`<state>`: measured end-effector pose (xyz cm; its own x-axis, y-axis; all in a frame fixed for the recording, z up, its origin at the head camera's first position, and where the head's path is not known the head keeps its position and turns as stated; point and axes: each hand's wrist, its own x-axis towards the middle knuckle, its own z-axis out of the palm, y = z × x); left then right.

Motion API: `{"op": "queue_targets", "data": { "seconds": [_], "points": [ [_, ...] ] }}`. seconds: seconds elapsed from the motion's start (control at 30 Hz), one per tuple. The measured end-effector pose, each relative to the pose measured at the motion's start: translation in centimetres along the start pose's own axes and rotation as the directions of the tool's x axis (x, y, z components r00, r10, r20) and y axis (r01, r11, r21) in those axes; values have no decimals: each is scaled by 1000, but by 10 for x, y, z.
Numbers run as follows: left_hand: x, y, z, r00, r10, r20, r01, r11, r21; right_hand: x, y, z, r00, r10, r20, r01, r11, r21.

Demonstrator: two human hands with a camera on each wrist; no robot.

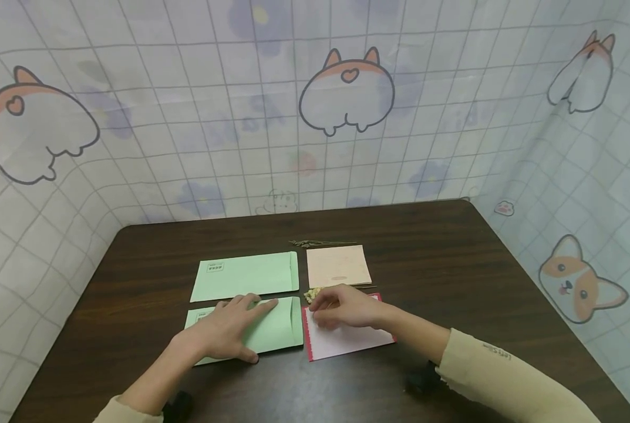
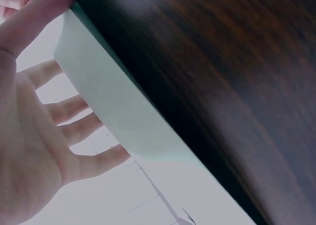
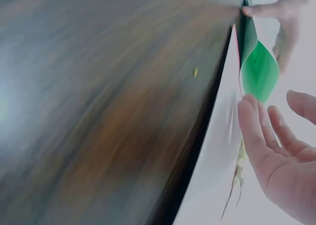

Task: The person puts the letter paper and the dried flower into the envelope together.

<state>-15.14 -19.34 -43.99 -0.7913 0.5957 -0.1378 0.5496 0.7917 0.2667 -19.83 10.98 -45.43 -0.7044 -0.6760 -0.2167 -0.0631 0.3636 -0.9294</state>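
Note:
My left hand [image 1: 222, 330] lies spread over the nearer light green envelope [image 1: 278, 333], its thumb at the front edge and its fingers across the top. The left wrist view shows the straight fingers behind the envelope's pale side [image 2: 113, 94]. The envelope's right end gapes, showing a bright green inside [image 3: 259, 71] in the right wrist view. My right hand [image 1: 349, 306] is over the white card with a red border [image 1: 346, 345], fingers bent loosely near its left edge and thumb held apart. Fingertips are right at the card, beside the envelope's mouth.
A second green envelope [image 1: 248, 276] lies behind the first. To its right is a peach-coloured card [image 1: 338, 265], with a dried sprig [image 1: 315, 243] beyond it. Small yellowish dried flowers [image 1: 312, 294] lie behind the white card. A tiny yellow bit [image 3: 195, 72] sits on the dark wooden table [image 1: 425, 247].

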Motion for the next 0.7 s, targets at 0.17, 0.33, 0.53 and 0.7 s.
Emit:
{"op": "queue_targets", "data": {
  "seconds": [0.17, 0.33, 0.53, 0.7],
  "points": [
    [0, 0, 1, 1000, -7, 14, 7, 1000, 4, -13, 5, -17, 1000, 11, -15, -12, 1000, -22],
    [0, 1, -1, 1000, -15, 27, 15, 1000, 7, -24, 7, -33, 999, 10, -44, -12, 998, -55],
    [0, 0, 0, 1000, -10, 25, 10, 1000, 9, -34, 13, -49, 997, 19, -80, -27, 995, -95],
    [0, 0, 1, 1000, -14, 28, 13, 1000, 6, -41, 21, -62, 993, 6, -114, -25, 987, -160]
  ]
}}
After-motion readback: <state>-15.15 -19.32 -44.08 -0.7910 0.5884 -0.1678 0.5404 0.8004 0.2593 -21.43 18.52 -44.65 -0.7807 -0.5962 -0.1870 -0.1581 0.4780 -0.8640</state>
